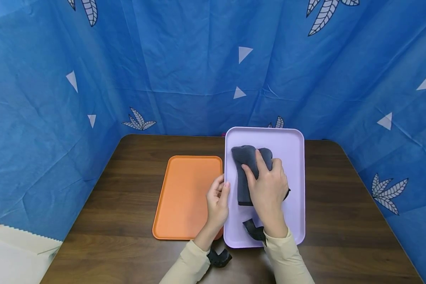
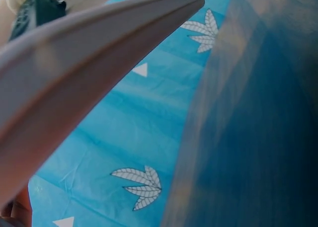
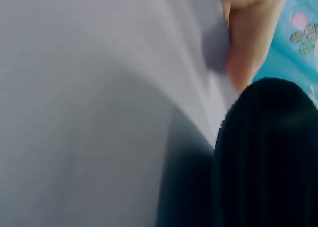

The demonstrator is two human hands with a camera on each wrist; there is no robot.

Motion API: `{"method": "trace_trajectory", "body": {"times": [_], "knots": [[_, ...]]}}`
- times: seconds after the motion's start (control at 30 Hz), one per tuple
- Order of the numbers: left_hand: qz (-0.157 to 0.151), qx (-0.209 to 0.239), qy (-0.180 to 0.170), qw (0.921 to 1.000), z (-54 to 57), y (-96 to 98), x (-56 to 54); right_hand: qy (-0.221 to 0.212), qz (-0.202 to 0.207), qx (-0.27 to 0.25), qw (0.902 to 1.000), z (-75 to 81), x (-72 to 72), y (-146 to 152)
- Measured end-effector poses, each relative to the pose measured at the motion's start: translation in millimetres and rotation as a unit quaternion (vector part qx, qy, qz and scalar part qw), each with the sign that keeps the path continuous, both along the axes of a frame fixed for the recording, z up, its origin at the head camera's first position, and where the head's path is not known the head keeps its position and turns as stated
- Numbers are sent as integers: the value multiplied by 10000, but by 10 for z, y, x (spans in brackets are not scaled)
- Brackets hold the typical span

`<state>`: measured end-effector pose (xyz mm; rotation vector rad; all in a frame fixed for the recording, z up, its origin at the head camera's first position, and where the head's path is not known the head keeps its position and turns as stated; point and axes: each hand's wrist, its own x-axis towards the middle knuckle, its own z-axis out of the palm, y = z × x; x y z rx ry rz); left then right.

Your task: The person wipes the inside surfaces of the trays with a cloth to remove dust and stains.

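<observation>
A lilac tray (image 1: 294, 173) is held up on the right side of the table, and its ribbed edge (image 2: 99, 53) slants across the left wrist view. My left hand (image 1: 217, 205) grips the tray by its left rim, thumb on the inner side. My right hand (image 1: 271, 191) holds a folded dark grey cloth (image 1: 245, 188) against the tray's inner face, thumb and forefinger spread over it. Close up in the right wrist view, the thick dark fold of cloth (image 3: 271, 157) stands over the pale tray surface (image 3: 74, 88), with left-hand fingers (image 3: 251, 43) at the rim.
An orange tray (image 1: 184, 197) lies on the brown wooden table (image 1: 127, 189), just left of the lilac one and partly behind my left hand. A blue patterned curtain (image 1: 198, 71) hangs around the table's back and sides. Black straps (image 1: 220, 258) are on both wrists.
</observation>
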<state>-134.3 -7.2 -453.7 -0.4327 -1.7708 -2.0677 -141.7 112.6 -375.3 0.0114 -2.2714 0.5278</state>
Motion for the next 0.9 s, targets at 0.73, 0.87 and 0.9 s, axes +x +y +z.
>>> {"method": "trace_trajectory", "body": {"times": [0.73, 0.87, 0.9], "knots": [[143, 25, -160, 9998, 32, -14, 7, 131, 223, 118, 9996, 0, 8, -93], [68, 81, -193, 9998, 38, -17, 13, 207, 177, 107, 9996, -6, 4, -38], [51, 88, -203, 9997, 39, -18, 15, 208, 160, 93, 9996, -6, 5, -20]]}}
